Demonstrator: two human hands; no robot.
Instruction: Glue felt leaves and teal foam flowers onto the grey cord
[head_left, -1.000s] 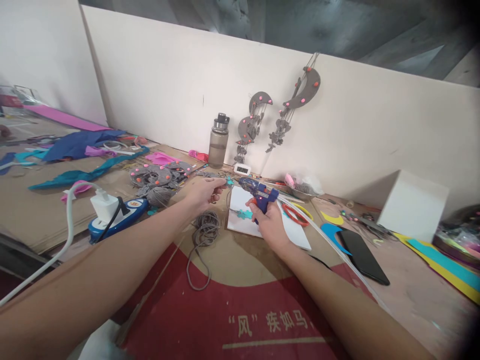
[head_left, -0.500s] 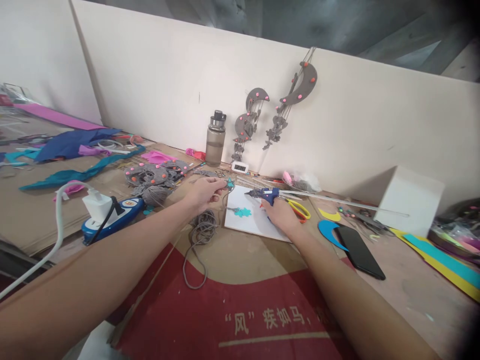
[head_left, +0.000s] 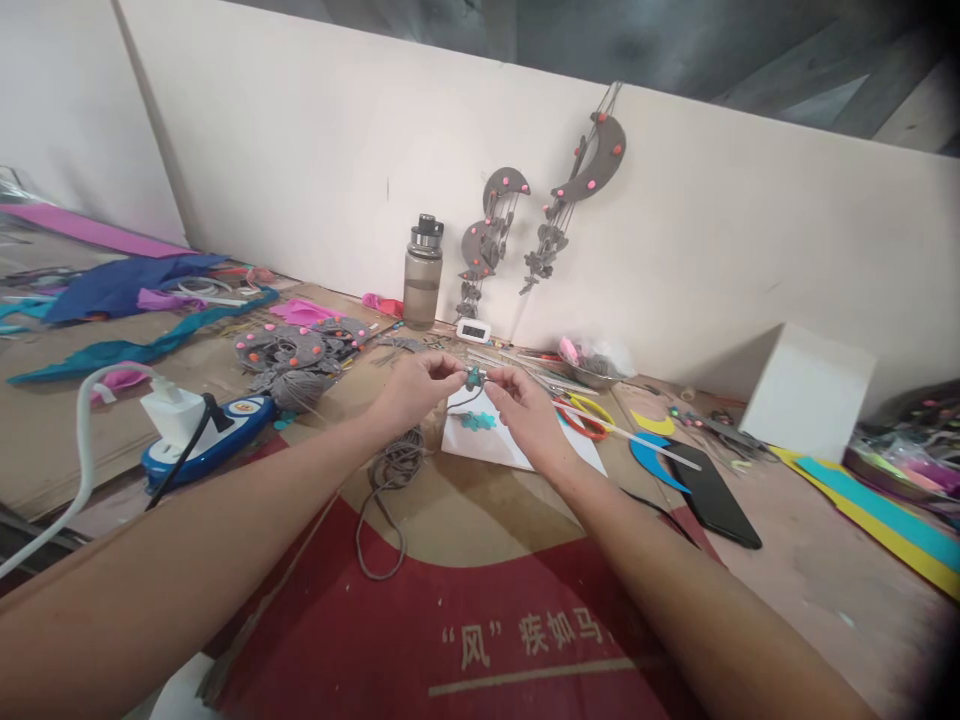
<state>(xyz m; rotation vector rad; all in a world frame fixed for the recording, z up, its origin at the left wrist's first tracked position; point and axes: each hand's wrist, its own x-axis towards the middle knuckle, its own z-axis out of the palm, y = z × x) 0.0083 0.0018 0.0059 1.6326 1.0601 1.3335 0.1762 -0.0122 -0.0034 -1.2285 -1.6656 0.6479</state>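
My left hand [head_left: 426, 388] pinches a small teal felt shape [head_left: 474, 378] above the white board [head_left: 480, 458]. Opposite it, my right hand [head_left: 525, 405] is closed on grey cord [head_left: 459, 403] at the felt's edge. A lighter teal felt flower [head_left: 478, 421] lies on the board just below. Left of the board, a loose tangle of the cord [head_left: 401, 458] rests on the cardboard. Beyond my right hand a long glue stick [head_left: 637, 436] sticks out; the glue gun itself is hidden from view. Scissors with red and yellow handles [head_left: 589, 415] lie beside that hand.
A blue power strip [head_left: 247, 420] and felt crescents with pompoms [head_left: 292, 345] are at left. A bottle [head_left: 423, 280] and small digital clock [head_left: 473, 330] stand by the wall, where felt ornaments [head_left: 600, 160] hang. A black phone [head_left: 716, 500] lies at right.
My right hand has let go of the glue gun and moved left to the teal felt shape, gripping the cord there. My left hand still holds the felt. The view has shifted slightly.
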